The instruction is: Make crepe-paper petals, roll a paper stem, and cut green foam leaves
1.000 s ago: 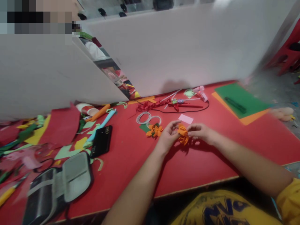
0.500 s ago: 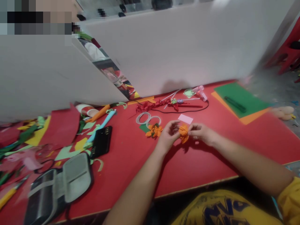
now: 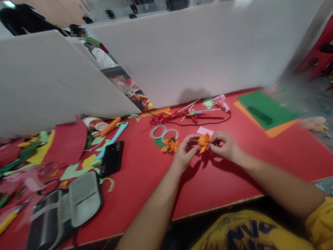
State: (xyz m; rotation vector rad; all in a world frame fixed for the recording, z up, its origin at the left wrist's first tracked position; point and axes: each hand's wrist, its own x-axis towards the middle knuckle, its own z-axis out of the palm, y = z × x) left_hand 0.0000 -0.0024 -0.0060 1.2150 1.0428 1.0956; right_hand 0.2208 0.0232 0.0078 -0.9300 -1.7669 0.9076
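Note:
An orange paper flower [image 3: 204,141] is held up between both hands, a little above the red table [image 3: 145,194]. My left hand [image 3: 186,150] pinches its left side between thumb and fingers. From the right, my right hand [image 3: 224,146] grips its petals with the fingertips. Just left of my left hand lie more orange paper flowers [image 3: 170,146], on a green paper piece. Behind the held flower is a small pink card [image 3: 205,131]. Two pale rings [image 3: 158,132] of cord or wire rest beyond the loose flowers.
A pink glue gun [image 3: 221,102] with a black cable stands near the white partition [image 3: 187,59]. Green sheets [image 3: 273,104] with a black cutter-like tool lie at right. On the left are a black phone [image 3: 111,158], an open case [image 3: 84,201] and heaped paper scraps.
The flower has been turned so its petals spread open toward the top. My right hand's fingers have shifted lower on it; both hands still hold it.

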